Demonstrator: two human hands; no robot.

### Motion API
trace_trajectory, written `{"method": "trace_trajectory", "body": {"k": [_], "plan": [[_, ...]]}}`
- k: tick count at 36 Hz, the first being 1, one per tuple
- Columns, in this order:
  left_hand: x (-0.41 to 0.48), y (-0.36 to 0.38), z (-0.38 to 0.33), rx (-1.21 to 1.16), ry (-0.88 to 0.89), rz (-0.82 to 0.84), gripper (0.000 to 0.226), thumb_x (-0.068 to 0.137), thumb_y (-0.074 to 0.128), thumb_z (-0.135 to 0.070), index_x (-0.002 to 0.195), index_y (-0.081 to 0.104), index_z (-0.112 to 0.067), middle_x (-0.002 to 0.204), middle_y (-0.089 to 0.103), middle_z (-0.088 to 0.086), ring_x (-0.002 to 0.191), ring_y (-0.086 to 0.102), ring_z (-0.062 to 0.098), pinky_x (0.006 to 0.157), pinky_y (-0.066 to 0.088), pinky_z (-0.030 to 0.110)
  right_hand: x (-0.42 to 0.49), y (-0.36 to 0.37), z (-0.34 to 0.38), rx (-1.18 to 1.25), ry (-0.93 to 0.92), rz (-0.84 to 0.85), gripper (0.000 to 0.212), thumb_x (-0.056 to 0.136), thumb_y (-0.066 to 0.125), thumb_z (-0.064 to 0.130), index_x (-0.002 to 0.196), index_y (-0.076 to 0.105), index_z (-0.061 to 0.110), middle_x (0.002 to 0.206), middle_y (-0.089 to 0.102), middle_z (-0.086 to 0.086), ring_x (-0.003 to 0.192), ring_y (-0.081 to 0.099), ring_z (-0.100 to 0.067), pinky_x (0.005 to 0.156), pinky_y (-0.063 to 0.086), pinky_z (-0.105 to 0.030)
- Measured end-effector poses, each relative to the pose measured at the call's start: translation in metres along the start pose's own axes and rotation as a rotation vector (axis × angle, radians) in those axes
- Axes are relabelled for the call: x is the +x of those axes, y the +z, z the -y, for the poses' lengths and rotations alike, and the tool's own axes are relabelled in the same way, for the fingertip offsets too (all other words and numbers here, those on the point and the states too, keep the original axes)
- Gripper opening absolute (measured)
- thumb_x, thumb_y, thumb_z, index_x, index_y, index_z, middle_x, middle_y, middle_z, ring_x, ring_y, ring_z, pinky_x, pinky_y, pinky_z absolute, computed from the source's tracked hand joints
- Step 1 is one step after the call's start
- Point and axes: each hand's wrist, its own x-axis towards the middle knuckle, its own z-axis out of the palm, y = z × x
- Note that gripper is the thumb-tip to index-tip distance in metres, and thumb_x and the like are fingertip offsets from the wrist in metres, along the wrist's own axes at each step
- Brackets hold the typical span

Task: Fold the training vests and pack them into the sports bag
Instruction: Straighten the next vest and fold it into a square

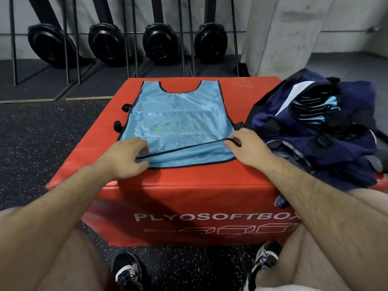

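Note:
A light blue mesh training vest [178,114] with dark trim lies flat on the red plyo box [184,185], neck hole at the far side. My left hand [128,156] pinches the near hem of its top layer at the left corner. My right hand [247,148] pinches the same hem at the right corner, so the dark edge is lifted a little and stretched between them. To the right, on the box, sits the open navy sports bag [319,131]. Several folded light blue vests [315,108] show inside its opening.
Black elastic side straps [120,116] stick out at the vest's left edge. Several black wheel-shaped machines [159,44] stand upright in a rack against the far wall. Speckled rubber floor lies left of the box. My knees and shoes are at the bottom.

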Motion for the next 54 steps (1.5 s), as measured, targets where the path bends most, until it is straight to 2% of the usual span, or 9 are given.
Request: {"method": "trace_trajectory", "body": {"k": [10, 17, 24, 31, 36, 39, 44, 49, 54], "plan": [[0.07, 0.049, -0.107, -0.159, 0.218, -0.034, 0.056, 0.079, 0.05, -0.068, 0.115, 0.058, -0.026, 0.111, 0.058, -0.009, 0.105, 0.055, 0.012, 0.093, 0.046, 0.038, -0.006, 0.004, 0.009, -0.329, 0.345, 0.176, 0.071, 0.084, 0.056, 0.069, 0.104, 0.063, 0.001, 0.113, 0.061, -0.02, 0.107, 0.058, -0.037, 0.079, 0.044, -0.037], [0.103, 0.065, -0.139, -0.228, 0.137, -0.085, 0.03, 0.087, 0.068, -0.037, 0.11, 0.061, -0.019, 0.101, 0.063, 0.0, 0.099, 0.057, 0.023, 0.086, 0.047, 0.038, -0.01, 0.004, 0.021, -0.021, 0.467, 0.218, 0.04, 0.085, 0.065, 0.042, 0.119, 0.056, 0.024, 0.128, 0.047, -0.013, 0.124, 0.044, -0.033, 0.105, 0.04, -0.036], [0.113, 0.065, -0.149, -0.513, -0.106, 0.002, 0.044, 0.082, 0.073, -0.03, 0.122, 0.057, -0.026, 0.089, 0.056, -0.013, 0.091, 0.058, 0.016, 0.085, 0.047, 0.03, -0.007, 0.006, 0.02, 0.063, 0.523, 0.076, 0.031, 0.087, 0.063, 0.023, 0.113, 0.054, 0.01, 0.116, 0.065, -0.013, 0.109, 0.061, -0.032, 0.087, 0.049, -0.034], [0.107, 0.058, -0.155, -0.612, -0.073, -0.068, 0.03, 0.085, 0.066, -0.015, 0.114, 0.061, -0.021, 0.09, 0.058, -0.005, 0.085, 0.057, 0.012, 0.078, 0.046, 0.024, -0.004, 0.0, 0.026, 0.194, 0.59, 0.009, 0.036, 0.084, 0.066, 0.017, 0.113, 0.048, 0.007, 0.105, 0.064, -0.009, 0.091, 0.062, -0.027, 0.072, 0.045, -0.03], [0.102, 0.054, -0.157, -0.677, -0.005, -0.169, 0.028, 0.085, 0.064, -0.01, 0.109, 0.061, -0.023, 0.09, 0.055, -0.009, 0.085, 0.054, 0.002, 0.074, 0.041, 0.009, -0.011, -0.012, 0.035, 0.547, 0.761, 0.05, 0.044, 0.083, 0.061, 0.004, 0.12, 0.037, 0.007, 0.1, 0.057, -0.01, 0.065, 0.072, -0.029, 0.066, 0.062, -0.042], [0.099, 0.053, -0.158, -0.695, 0.042, -0.097, 0.023, 0.084, 0.068, -0.014, 0.104, 0.063, -0.024, 0.089, 0.062, -0.004, 0.082, 0.058, 0.004, 0.075, 0.046, 0.016, -0.015, -0.021, 0.04, 0.718, 0.862, 0.143, 0.054, 0.086, 0.052, -0.004, 0.133, 0.029, 0.009, 0.111, 0.054, -0.016, 0.059, 0.073, -0.028, 0.055, 0.061, -0.036], [0.088, 0.049, -0.163, -0.765, 0.105, 0.145, 0.01, 0.094, 0.062, -0.021, 0.095, 0.071, -0.016, 0.081, 0.074, -0.006, 0.083, 0.066, 0.005, 0.085, 0.047, 0.023, -0.024, -0.03, 0.041, 0.035, 0.65, 0.193, 0.035, 0.081, 0.048, 0.013, 0.115, 0.045, 0.008, 0.096, 0.069, -0.015, 0.082, 0.071, -0.03, 0.073, 0.056, -0.038], [0.087, 0.051, -0.149, -0.545, 0.047, -0.098, 0.016, 0.094, 0.055, -0.02, 0.096, 0.071, -0.02, 0.099, 0.071, -0.011, 0.098, 0.061, 0.008, 0.093, 0.045, 0.027, -0.025, -0.013, 0.04, -0.075, 0.168, -0.064, 0.013, 0.093, 0.046, 0.022, 0.094, 0.057, 0.014, 0.104, 0.055, -0.011, 0.099, 0.056, -0.034, 0.085, 0.047, -0.047], [0.078, 0.058, -0.123, -0.166, -0.155, -0.087, 0.051, 0.095, 0.041, -0.052, 0.138, 0.051, -0.026, 0.153, 0.04, -0.003, 0.146, 0.026, 0.025, 0.118, 0.019, 0.046, -0.034, 0.007, 0.041, -0.288, 0.117, 0.33, 0.047, 0.103, 0.037, 0.036, 0.147, 0.04, 0.019, 0.155, 0.034, -0.009, 0.141, 0.035, -0.03, 0.112, 0.035, -0.044]]}}
